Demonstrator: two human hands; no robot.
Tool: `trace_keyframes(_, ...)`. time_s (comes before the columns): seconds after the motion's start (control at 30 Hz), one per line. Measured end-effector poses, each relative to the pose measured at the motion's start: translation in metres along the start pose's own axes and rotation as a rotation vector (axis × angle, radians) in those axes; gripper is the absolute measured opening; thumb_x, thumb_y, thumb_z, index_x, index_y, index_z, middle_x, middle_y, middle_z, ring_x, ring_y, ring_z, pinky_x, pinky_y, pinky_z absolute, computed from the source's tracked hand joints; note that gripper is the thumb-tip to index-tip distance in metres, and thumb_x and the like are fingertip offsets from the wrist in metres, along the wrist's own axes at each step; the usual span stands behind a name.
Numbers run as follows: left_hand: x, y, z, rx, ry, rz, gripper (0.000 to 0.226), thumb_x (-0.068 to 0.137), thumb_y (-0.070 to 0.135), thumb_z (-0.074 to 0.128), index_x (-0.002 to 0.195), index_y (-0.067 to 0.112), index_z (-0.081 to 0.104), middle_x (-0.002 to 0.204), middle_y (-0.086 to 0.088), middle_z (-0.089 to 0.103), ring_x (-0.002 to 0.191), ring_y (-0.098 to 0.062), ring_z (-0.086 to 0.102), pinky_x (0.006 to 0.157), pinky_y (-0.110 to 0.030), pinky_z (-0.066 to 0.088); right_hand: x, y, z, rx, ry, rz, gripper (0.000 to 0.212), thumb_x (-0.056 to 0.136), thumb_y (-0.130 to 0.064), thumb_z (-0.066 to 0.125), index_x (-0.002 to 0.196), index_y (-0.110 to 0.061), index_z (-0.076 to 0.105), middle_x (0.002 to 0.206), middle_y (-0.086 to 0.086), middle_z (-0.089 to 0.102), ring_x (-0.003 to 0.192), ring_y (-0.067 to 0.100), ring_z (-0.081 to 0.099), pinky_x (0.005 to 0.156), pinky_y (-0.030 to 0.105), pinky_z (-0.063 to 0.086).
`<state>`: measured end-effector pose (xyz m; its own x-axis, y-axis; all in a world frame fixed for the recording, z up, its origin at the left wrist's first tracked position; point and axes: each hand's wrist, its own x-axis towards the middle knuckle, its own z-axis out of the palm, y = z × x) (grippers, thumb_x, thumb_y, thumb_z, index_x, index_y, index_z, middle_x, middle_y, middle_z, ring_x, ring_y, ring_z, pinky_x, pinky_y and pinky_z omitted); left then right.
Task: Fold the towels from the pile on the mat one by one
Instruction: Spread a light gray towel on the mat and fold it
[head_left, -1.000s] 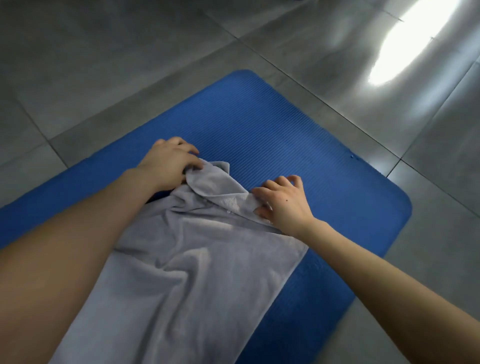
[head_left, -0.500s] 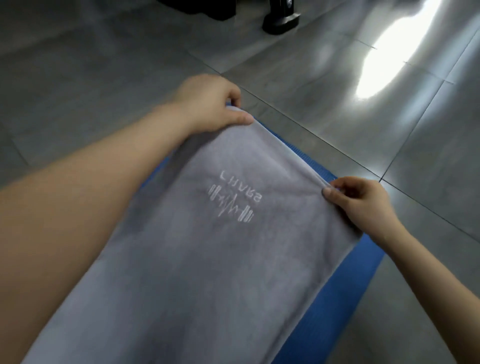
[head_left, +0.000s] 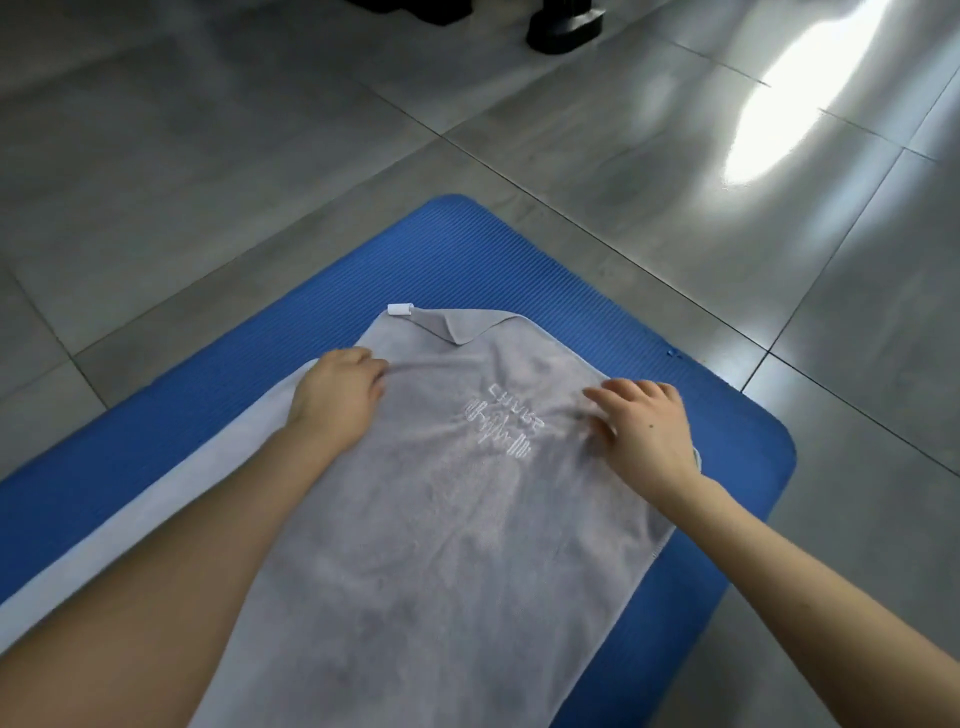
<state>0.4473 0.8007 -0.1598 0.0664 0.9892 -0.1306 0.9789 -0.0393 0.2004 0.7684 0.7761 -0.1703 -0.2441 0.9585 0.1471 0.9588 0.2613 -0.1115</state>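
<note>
A grey towel (head_left: 441, 545) with a white embroidered logo lies spread flat on the blue mat (head_left: 493, 260). Its far edge has a small folded-over corner and a white tag. My left hand (head_left: 337, 400) rests on the towel's far left part, fingers bent against the cloth. My right hand (head_left: 644, 426) lies flat on the far right part, fingers spread and pointing left. A lighter grey layer of towel shows along the left side, under my left forearm.
Grey floor tiles (head_left: 208, 130) surround the mat. Dark bases of some equipment (head_left: 563, 28) stand on the floor at the far top. A bright patch of reflected light lies at the upper right.
Both hands held the towel's far edge raised and stretched half a second ago. Now the towel lies flat on the mat and both hands rest on top of it.
</note>
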Motion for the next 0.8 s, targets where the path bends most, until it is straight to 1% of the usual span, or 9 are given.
trace_keyframes(0.13,-0.005,-0.004,0.022,-0.011,-0.117,-0.082,0.052,0.097,0.039,0.039,0.145,0.021,0.031,0.154,-0.005,0.025,0.143,-0.026,0.017,0.113,-0.04,0.018,0.043,-0.041,0.009,0.069,0.05,-0.192,0.032,0.081,-0.024,0.065,0.111,-0.015,0.066,0.103,0.003,0.068,0.09,0.03,0.064,0.078,0.039,0.046)
trace_keyframes(0.23,-0.015,0.001,0.032,0.117,-0.108,-0.122,0.059,0.095,0.05,0.031,0.148,0.029,0.018,0.158,-0.003,0.008,0.145,-0.026,0.002,0.114,-0.05,0.007,0.088,-0.085,0.01,0.074,-0.067,-0.101,0.045,0.086,-0.038,0.061,0.122,-0.01,0.056,0.111,0.008,0.063,0.1,0.034,0.057,0.083,0.041,0.04)
trace_keyframes(0.3,-0.029,0.009,0.041,0.146,0.01,-0.167,0.054,0.095,0.047,0.031,0.144,0.024,0.033,0.155,-0.012,0.019,0.143,-0.036,0.013,0.111,-0.059,0.009,0.114,-0.109,0.014,0.029,-0.157,-0.032,0.043,0.088,-0.045,0.056,0.114,-0.01,0.056,0.105,0.009,0.062,0.101,0.033,0.053,0.081,0.038,0.034)
trace_keyframes(0.37,-0.045,0.016,0.051,0.086,0.086,-0.222,0.055,0.09,0.043,0.032,0.132,0.015,0.053,0.144,-0.022,0.039,0.132,-0.046,0.033,0.104,-0.067,0.022,0.134,-0.123,0.021,-0.004,-0.175,-0.004,0.018,0.09,-0.03,0.055,0.091,-0.013,0.059,0.084,0.008,0.06,0.094,0.031,0.056,0.071,0.033,0.029)
trace_keyframes(0.4,-0.052,0.018,0.057,0.061,0.077,-0.253,0.056,0.088,0.044,0.03,0.13,0.015,0.054,0.141,-0.023,0.042,0.129,-0.048,0.037,0.101,-0.069,0.026,0.143,-0.126,0.023,-0.026,-0.193,0.035,0.009,0.089,-0.019,0.052,0.084,-0.014,0.058,0.075,0.005,0.054,0.089,0.029,0.057,0.064,0.029,0.026)
trace_keyframes(0.47,-0.059,0.02,0.067,0.045,0.046,-0.297,0.059,0.09,0.05,0.022,0.138,0.022,0.044,0.145,-0.019,0.038,0.133,-0.046,0.031,0.105,-0.066,0.022,0.163,-0.124,0.023,-0.016,-0.168,0.147,0.015,0.086,-0.007,0.048,0.084,-0.012,0.062,0.075,0.006,0.055,0.081,0.028,0.057,0.06,0.027,0.026)
trace_keyframes(0.6,-0.053,0.018,0.073,0.051,0.11,-0.307,0.06,0.091,0.059,0.014,0.144,0.032,0.014,0.154,-0.016,0.019,0.141,-0.044,0.012,0.11,-0.064,0.006,0.213,-0.11,0.015,0.145,-0.029,0.289,0.022,0.089,-0.017,0.046,0.091,-0.011,0.067,0.099,0.015,0.066,0.095,0.035,0.061,0.066,0.028,0.034)
trace_keyframes(0.73,-0.048,0.017,0.075,0.084,0.11,-0.323,0.062,0.089,0.062,0.008,0.145,0.036,0.002,0.157,-0.012,0.007,0.143,-0.041,0.001,0.111,-0.063,0.001,0.25,-0.111,0.024,0.223,-0.07,0.363,0.026,0.089,-0.029,0.051,0.096,-0.013,0.07,0.102,0.01,0.069,0.099,0.029,0.063,0.068,0.025,0.035)
trace_keyframes(0.8,-0.048,0.016,0.075,0.087,0.108,-0.328,0.064,0.089,0.063,0.008,0.147,0.036,0.006,0.157,-0.013,0.008,0.143,-0.041,0.002,0.111,-0.063,0.002,0.253,-0.116,0.034,0.284,-0.163,0.342,0.024,0.088,-0.028,0.054,0.102,-0.016,0.069,0.108,0.007,0.068,0.104,0.026,0.061,0.075,0.026,0.042)
